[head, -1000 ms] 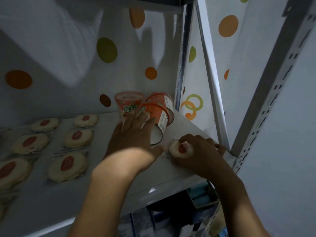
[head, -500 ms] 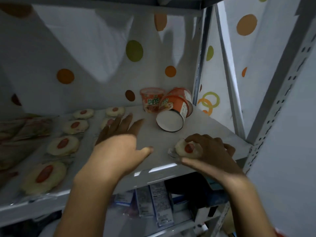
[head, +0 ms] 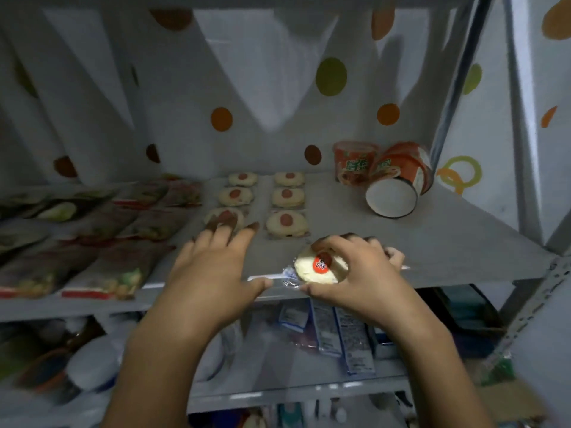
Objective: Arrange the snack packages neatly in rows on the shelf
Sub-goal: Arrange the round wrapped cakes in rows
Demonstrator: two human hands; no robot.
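Head-worn wide camera looks forward and down, close over the shelf front edge.

From where I stand, only the person's hands and forearms show. The left forearm and the right forearm are both bare from the wrist down to the lower edge of the view. They look smooth and slim, and widen toward the elbow. The left hand is bare, with a broad back and faintly ridged knuckles; its fingertips are dimmed by shadow. The right hand is bare too, its knuckles showing as soft bumps. The nails are too blurred to make out.
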